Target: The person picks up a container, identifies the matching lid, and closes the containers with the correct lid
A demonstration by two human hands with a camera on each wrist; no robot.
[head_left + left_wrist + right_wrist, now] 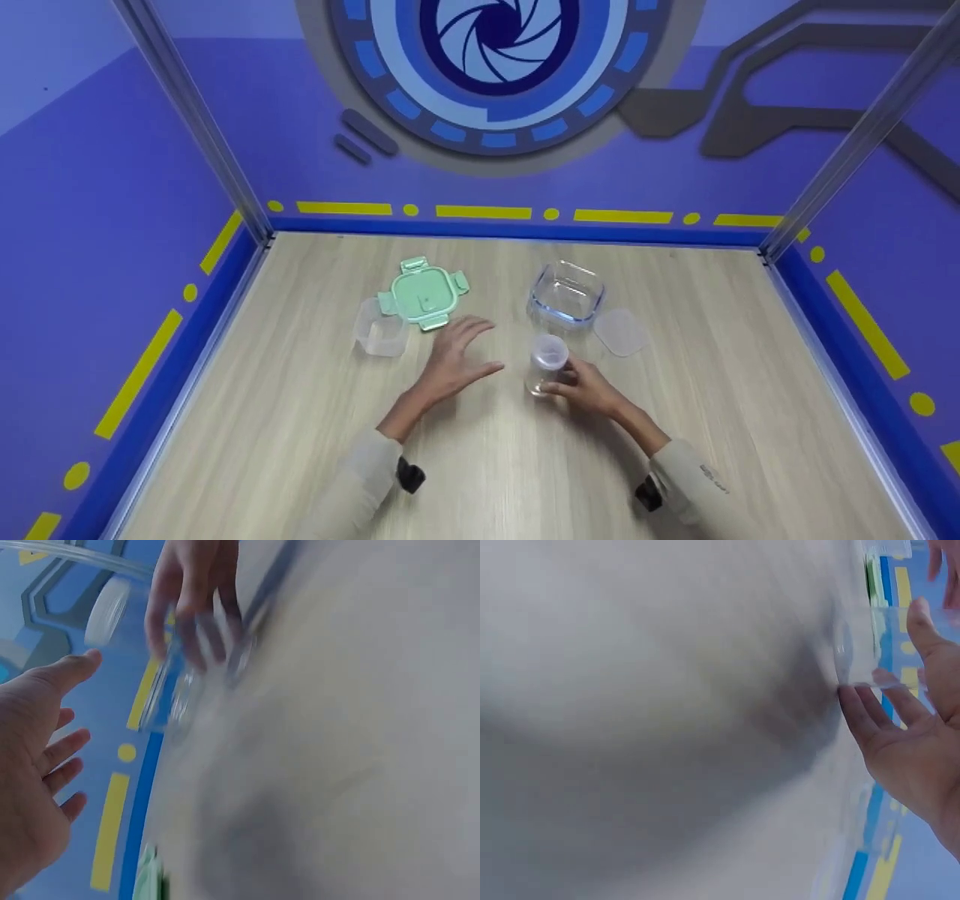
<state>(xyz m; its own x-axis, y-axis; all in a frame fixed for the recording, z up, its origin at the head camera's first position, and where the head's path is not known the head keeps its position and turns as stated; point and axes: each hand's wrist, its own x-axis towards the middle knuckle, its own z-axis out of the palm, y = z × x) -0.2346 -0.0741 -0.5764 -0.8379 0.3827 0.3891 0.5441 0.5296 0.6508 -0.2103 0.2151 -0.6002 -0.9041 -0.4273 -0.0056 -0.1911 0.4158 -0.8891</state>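
My right hand (591,388) holds a clear cylindrical jar (540,379) with a frosted cap (550,349), thumb and fingers round its side. The jar stands upright, its base close over the table in the right wrist view. My left hand (450,361) is to the left of the jar, apart from it, with fingers spread and nothing in them. Behind the jar stands a square clear glass container (562,315) without a lid. Just beyond my left hand lies a mint-green clip lid (426,296), its side flaps folded out.
A small frosted plastic box (384,343) stands left of the green lid, partly under one flap. A translucent flat lid (621,333) lies right of the glass container. Printed blue panels (487,187) enclose the wooden table (480,480) at the back and sides.
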